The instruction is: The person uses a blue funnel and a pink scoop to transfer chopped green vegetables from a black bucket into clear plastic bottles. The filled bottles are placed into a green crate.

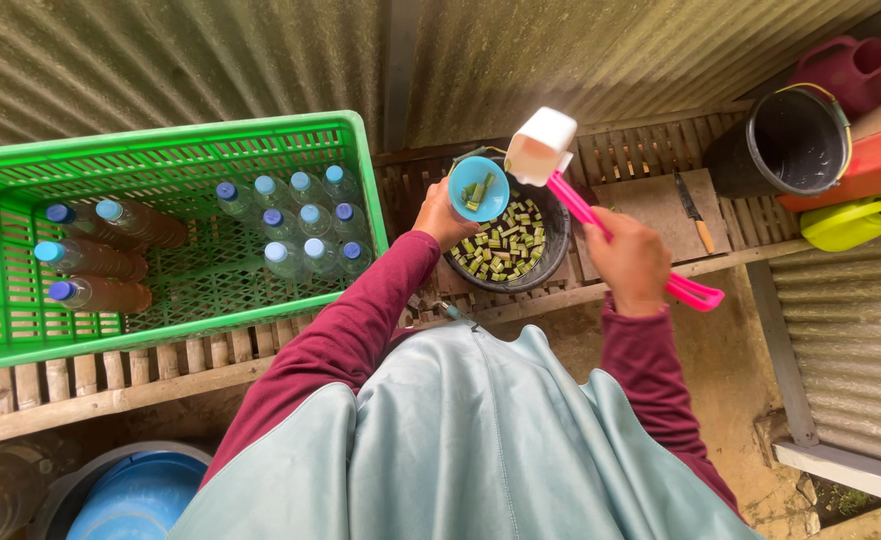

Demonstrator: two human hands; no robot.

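The white scoop [541,146] on its pink handle [629,243] is held up over the dark bowl [553,238], tilted toward the small blue funnel [479,188]. The right hand [629,262] has its fingers closed around the handle midway along, the scoop's cup above and ahead of them. The left hand [443,214] grips the funnel's near edge, fingers closed, holding it just beside the scoop; green pieces [475,192] lie inside the funnel. Below both sets of fingers, the bowl holds many more cut green pieces [506,245] and rests on the slatted wooden desk [161,365]. Left of the left fingers stands a green crate [176,140] with capped bottles [301,225]. Right of the right fingers lie a cutting board [651,205], a knife [696,212] and a black bucket [786,145].
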